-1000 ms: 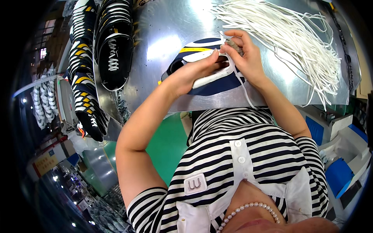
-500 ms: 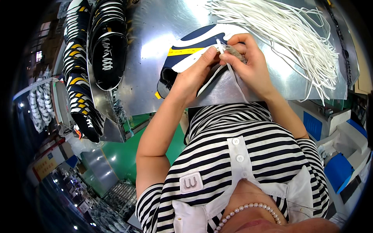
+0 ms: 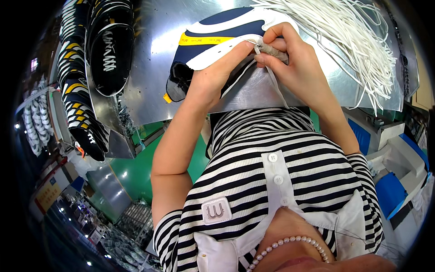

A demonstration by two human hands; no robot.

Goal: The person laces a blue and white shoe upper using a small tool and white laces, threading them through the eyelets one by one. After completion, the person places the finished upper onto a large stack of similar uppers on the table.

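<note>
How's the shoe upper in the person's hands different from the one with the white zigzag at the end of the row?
The held shoe upper shows its navy, white and yellow outside; the zigzag shoe upper mostly shows its black inside. The held upper is in the left hand, while nobody's hand touches the zigzag upper. A white lace hangs loose by the held upper. Both show some black.

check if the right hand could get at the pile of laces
Probably yes: the pile of laces lies beside the right hand with nothing visible between, though that hand holds a wrapped handle.
</note>
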